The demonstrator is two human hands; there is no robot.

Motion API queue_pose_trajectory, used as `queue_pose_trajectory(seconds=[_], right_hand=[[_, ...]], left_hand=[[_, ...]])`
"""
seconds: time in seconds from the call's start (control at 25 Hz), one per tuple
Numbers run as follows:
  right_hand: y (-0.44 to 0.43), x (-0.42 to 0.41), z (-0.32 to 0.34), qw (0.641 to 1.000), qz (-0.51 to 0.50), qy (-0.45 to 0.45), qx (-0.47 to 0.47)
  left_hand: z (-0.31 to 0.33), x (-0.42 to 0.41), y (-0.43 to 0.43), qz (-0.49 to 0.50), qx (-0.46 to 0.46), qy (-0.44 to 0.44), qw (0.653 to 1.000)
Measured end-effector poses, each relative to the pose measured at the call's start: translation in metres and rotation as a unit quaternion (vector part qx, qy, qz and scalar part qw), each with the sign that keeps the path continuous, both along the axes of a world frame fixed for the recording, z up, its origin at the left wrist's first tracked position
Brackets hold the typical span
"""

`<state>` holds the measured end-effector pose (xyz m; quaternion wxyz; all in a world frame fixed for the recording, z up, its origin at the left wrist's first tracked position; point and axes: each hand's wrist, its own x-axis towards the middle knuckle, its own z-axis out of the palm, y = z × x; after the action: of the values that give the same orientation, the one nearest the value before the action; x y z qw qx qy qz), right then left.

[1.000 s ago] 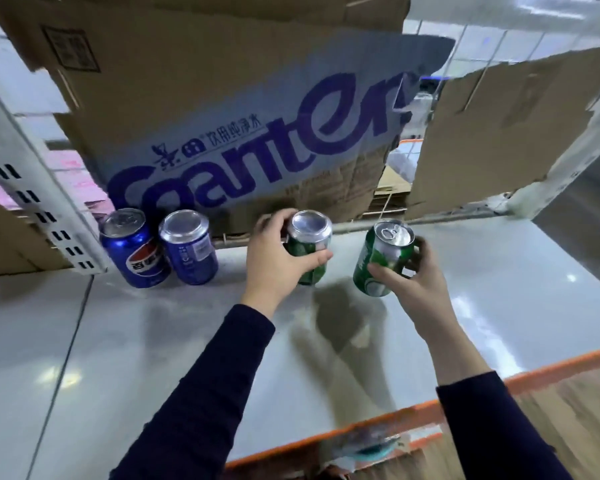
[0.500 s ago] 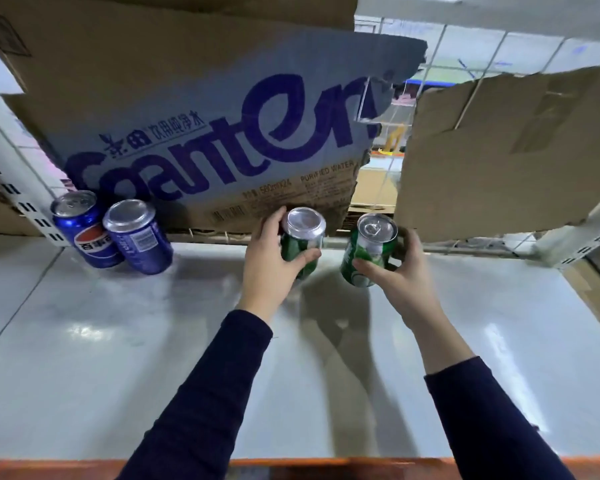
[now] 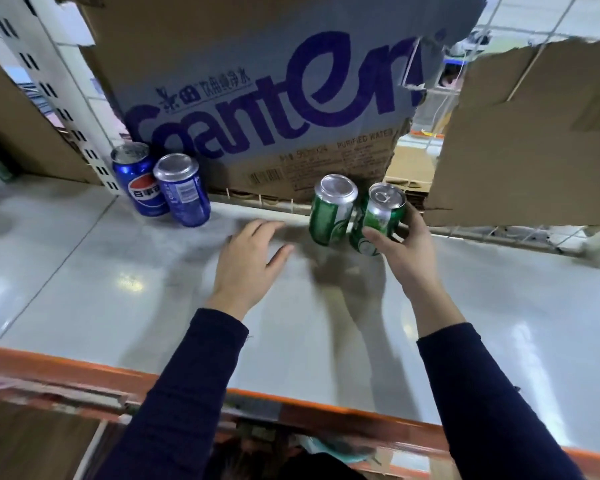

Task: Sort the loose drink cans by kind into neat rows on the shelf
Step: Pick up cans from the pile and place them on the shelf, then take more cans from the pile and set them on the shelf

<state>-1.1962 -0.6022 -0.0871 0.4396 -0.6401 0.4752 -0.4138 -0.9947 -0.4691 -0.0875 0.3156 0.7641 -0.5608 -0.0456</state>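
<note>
Two blue cola cans (image 3: 136, 180) (image 3: 183, 190) stand side by side at the back left of the white shelf (image 3: 118, 292). Right of the middle, two green cans are close together at the back. The left green can (image 3: 330, 209) stands free. My right hand (image 3: 407, 251) grips the right green can (image 3: 380, 220), which leans a little against its neighbour. My left hand (image 3: 250, 265) hovers over the shelf, fingers spread, to the left of the green cans and holding nothing.
A large printed cardboard box (image 3: 267, 91) and a torn cardboard sheet (image 3: 534, 133) line the wire back of the shelf. A white slotted upright (image 3: 59, 95) stands at the left. The shelf's orange front edge (image 3: 84, 372) runs below my arms.
My left hand has let go of the left green can and drawn back to the left. My right hand has brought its green can up against that one.
</note>
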Motion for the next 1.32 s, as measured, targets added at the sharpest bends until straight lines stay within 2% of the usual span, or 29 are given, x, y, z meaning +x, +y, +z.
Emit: queue_pose_trajectory(seconds=[0.12,0.2,0.28,0.6,0.96,1.32], right_hand=[[0.017,0.000,-0.006,0.995,-0.068,0.067,-0.017],[0.041,0.004,-0.014,0.994,-0.094,0.044,-0.015],[0.069,0.020,-0.018,0.998,-0.053,0.017,-0.011],[0.172,0.159,-0.005,0.981,0.171,0.068,-0.061],[0.348,0.359,0.005,0.938,0.318,0.065,-0.119],[0.441,0.510,0.025,0.893,0.434,0.018,-0.117]], left_hand=[[0.001,0.012,0.024,0.025,-0.001,-0.018,1.000],[0.001,0.024,0.042,0.044,-0.001,-0.028,0.999],[0.002,0.037,0.063,0.065,-0.004,-0.033,0.997],[0.005,0.120,0.191,0.156,-0.021,-0.047,0.986],[0.017,0.271,0.402,0.283,-0.019,-0.072,0.956],[0.018,0.378,0.512,0.381,-0.037,-0.051,0.922]])
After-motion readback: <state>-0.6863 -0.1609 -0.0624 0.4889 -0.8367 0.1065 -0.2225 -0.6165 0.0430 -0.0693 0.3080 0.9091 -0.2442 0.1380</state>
